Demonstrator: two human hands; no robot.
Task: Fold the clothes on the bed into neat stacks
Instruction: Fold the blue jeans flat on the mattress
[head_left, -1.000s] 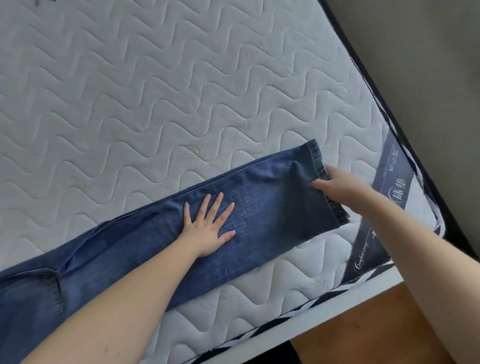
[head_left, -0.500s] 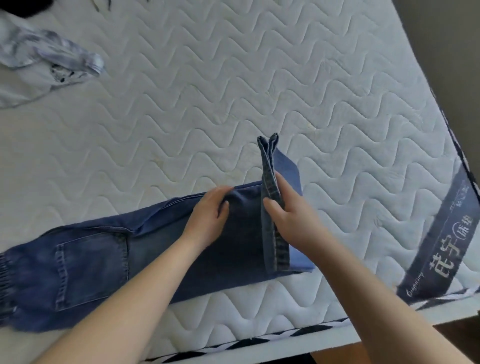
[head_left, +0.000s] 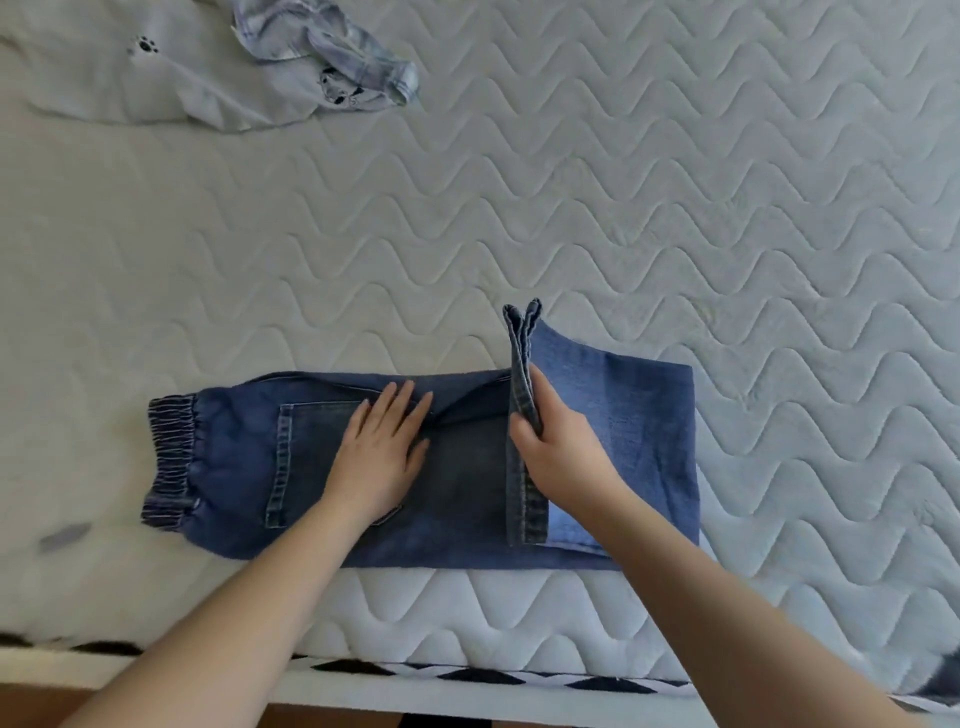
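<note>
Blue jeans (head_left: 467, 483) lie along the near edge of the white quilted mattress (head_left: 571, 182), elastic waistband at the left and back pocket facing up. The leg ends are folded back from the right toward the middle, their hems standing up. My right hand (head_left: 550, 447) grips the leg hems between fingers and thumb near the centre of the jeans. My left hand (head_left: 382, 452) lies flat with fingers spread, pressing on the seat of the jeans just right of the pocket.
A crumpled pale-blue garment (head_left: 332, 57) and a white garment with a paw print (head_left: 156, 73) lie at the far left of the mattress. The mattress's checkered front border (head_left: 467, 675) runs along the bottom.
My right hand has carried the leg hems leftward, folding the legs over the upper jeans. My left hand has slid left toward the pocket and flattened. The view has shifted left, showing the waistband.
</note>
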